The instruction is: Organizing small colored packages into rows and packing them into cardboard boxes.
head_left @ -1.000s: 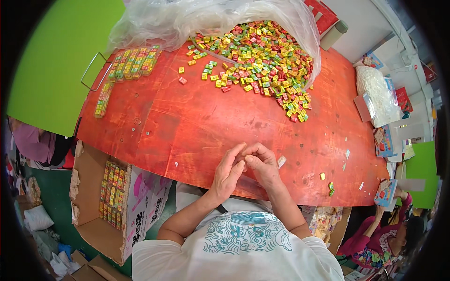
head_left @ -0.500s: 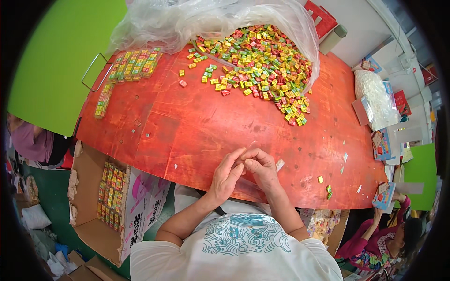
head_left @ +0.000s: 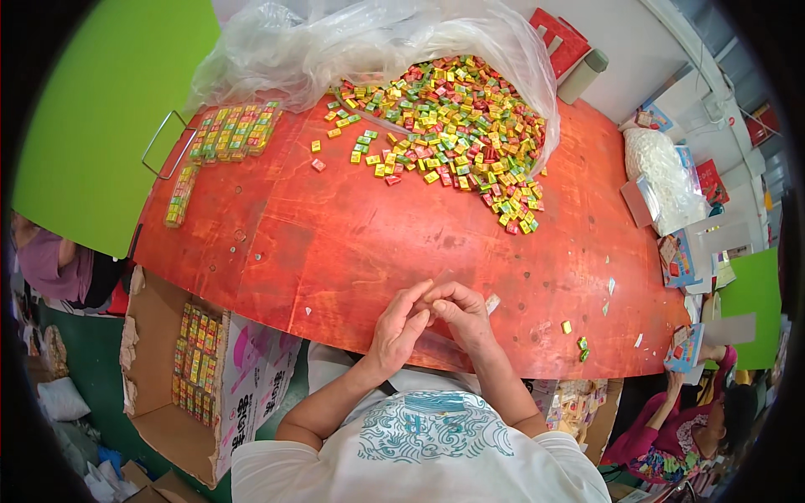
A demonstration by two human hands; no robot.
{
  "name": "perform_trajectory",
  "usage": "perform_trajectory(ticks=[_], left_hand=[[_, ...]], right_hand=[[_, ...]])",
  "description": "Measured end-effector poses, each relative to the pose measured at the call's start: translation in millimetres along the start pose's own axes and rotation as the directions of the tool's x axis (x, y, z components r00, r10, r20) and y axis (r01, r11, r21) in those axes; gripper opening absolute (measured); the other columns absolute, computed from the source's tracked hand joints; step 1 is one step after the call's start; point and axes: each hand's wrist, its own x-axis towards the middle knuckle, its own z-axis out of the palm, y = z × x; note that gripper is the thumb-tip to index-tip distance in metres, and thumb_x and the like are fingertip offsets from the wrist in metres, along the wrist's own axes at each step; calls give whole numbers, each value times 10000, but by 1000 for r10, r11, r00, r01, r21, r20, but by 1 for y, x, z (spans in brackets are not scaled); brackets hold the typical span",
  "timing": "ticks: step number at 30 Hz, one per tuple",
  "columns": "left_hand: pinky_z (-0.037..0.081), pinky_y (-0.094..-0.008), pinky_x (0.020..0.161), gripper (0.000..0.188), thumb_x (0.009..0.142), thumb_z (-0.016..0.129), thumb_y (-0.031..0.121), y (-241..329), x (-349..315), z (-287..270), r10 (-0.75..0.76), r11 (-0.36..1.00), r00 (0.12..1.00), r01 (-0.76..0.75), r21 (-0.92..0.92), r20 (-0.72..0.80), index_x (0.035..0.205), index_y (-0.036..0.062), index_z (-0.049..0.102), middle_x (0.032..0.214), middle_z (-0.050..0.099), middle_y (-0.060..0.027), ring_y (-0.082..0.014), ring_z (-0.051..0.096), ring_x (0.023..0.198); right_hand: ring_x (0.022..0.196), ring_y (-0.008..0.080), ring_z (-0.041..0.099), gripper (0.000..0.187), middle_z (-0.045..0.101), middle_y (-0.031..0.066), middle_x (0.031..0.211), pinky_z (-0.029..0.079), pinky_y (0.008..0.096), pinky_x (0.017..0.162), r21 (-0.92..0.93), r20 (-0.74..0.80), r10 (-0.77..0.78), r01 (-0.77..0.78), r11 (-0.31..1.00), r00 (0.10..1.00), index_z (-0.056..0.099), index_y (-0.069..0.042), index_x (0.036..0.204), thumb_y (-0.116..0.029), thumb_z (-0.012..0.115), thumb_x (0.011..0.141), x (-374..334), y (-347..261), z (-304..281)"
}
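Observation:
My left hand (head_left: 397, 329) and my right hand (head_left: 464, 317) meet over the near edge of the red table (head_left: 369, 226). Both have their fingers bent and pinched together. A thin, see-through piece of plastic film (head_left: 445, 275) sticks up past the fingertips; its shape is hard to make out, and the fingers hide the rest. Beyond the hands lies a big heap of small wrapped blocks (head_left: 478, 117) in yellow, red and green, spilling from a large clear plastic bag (head_left: 285, 54).
Stacked block packs (head_left: 235, 132) lie at the far left, near a metal handle (head_left: 168, 144). An open cardboard box (head_left: 159, 352) holding packs stands below the table. Loose blocks (head_left: 583, 344) and scraps lie right. A co-worker (head_left: 679, 432) handles a blue box (head_left: 685, 348).
The whole view has shifted slightly, so the heap sits a little lower and further left. My hands stay together in nearly the same pinched pose.

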Motion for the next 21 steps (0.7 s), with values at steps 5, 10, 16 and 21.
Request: perform_trajectory(ticks=[5, 10, 16, 21], left_hand=[[498, -404, 948, 465, 964, 594, 104, -2, 0, -6, 339, 867, 941, -320, 382, 19, 1413, -1, 532, 1280, 587, -205, -332, 617, 1078], [466, -470, 846, 568, 822, 698, 80, -4, 0, -13, 555, 543, 814, -510, 667, 171, 1372, 17, 568, 1286, 589, -229, -385, 602, 1026], [434, -490, 936, 516, 855, 657, 58, -7, -3, -19, 556, 525, 801, -544, 654, 220, 1356, 8, 543, 1341, 582, -242, -393, 599, 1093], [426, -480, 978, 508, 874, 626, 51, -13, -7, -19, 514, 648, 836, -525, 553, 192, 1370, 7, 524, 1361, 573, -245, -397, 589, 1137]], right_hand=[[840, 164, 649, 290, 705, 115, 1002, 537, 304, 777, 220, 53, 19, -30, 975, 998, 664, 23, 1118, -231, 538, 1059, -5, -11, -1], [803, 177, 627, 324, 662, 120, 940, 519, 304, 748, 356, 108, -1, -37, 934, 994, 642, 8, 1036, -291, 520, 1062, -2, -28, -3], [765, 195, 601, 315, 605, 107, 865, 505, 315, 697, 367, 115, 39, -78, 927, 993, 632, -8, 966, -305, 559, 1044, -10, -28, 0], [757, 210, 591, 298, 574, 105, 868, 502, 333, 685, 427, 120, 52, -99, 899, 991, 640, 1, 963, -287, 595, 1025, -14, -26, 5]])
